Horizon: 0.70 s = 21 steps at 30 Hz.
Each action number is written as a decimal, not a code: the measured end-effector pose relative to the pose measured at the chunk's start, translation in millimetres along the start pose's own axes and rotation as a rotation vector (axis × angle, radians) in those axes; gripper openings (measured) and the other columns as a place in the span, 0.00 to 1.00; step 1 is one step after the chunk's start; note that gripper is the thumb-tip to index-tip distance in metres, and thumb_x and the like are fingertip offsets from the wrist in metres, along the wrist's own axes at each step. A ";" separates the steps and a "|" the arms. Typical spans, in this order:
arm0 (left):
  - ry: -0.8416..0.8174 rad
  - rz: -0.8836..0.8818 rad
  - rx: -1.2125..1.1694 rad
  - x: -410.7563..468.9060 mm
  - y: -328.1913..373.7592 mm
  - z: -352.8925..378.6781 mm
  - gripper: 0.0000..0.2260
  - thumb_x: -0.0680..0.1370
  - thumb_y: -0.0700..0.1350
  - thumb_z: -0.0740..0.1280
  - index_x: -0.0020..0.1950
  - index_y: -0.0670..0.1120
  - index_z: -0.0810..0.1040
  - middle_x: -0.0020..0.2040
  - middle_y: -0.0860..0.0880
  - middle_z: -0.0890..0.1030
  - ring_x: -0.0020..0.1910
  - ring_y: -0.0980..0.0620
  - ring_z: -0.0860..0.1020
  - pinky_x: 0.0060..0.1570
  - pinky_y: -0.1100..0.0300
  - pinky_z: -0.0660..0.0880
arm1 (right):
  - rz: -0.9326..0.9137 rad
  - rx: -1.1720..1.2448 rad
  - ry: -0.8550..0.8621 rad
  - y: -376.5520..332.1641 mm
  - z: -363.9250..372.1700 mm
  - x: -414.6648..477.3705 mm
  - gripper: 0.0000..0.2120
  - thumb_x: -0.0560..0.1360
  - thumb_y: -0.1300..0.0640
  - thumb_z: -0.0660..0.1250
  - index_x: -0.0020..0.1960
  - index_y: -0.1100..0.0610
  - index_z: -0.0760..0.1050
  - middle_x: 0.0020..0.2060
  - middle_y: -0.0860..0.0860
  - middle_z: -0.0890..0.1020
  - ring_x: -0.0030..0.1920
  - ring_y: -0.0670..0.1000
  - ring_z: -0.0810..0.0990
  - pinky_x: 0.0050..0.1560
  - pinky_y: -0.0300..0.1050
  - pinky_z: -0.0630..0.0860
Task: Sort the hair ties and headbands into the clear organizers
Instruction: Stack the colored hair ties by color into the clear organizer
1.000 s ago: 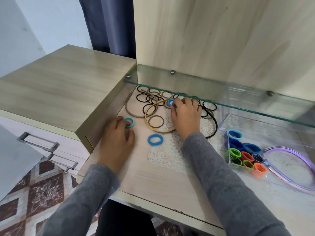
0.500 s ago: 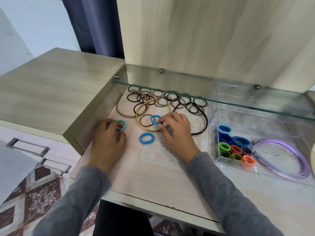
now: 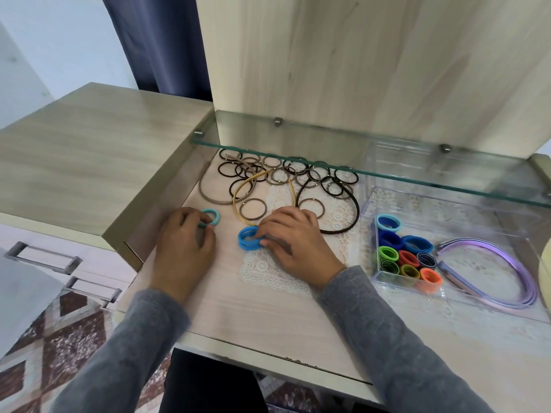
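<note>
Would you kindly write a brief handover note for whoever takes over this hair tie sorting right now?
Left hand pinches a teal hair tie. Right hand pinches blue hair ties, seemingly two stacked, at the lace mat.
Done: thick coloured ties fill the clear organizer's small compartment; purple headbands lie in its larger part.
Left: the ties in hand, the thin brown and black ties piled under the glass shelf, plus the gold headband, taupe headband and dark headband.
</note>
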<state>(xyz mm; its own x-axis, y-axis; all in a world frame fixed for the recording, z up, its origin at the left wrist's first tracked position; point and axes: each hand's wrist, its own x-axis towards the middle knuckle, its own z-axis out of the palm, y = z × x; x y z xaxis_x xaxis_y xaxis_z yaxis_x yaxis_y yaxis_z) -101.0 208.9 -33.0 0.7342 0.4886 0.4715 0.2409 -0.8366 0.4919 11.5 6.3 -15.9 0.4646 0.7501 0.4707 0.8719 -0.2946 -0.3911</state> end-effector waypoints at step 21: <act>0.013 0.307 -0.110 -1.9 12.4 -10.4 0.09 0.80 0.43 0.65 0.55 0.40 0.79 0.58 0.45 0.76 0.55 0.47 0.77 0.53 0.48 0.77 | 0.145 0.106 0.123 -5.0 -7.1 -0.1 0.11 0.74 0.58 0.63 0.53 0.50 0.79 0.51 0.41 0.78 0.58 0.45 0.71 0.60 0.48 0.62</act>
<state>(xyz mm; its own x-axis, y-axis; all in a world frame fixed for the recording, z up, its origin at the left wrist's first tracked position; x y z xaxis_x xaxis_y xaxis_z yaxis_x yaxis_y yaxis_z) -106.0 200.1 -20.2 0.7538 0.2212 0.6187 -0.0608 -0.9141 0.4009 8.2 3.5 -8.4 0.6049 0.6247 0.4939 0.7766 -0.3256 -0.5394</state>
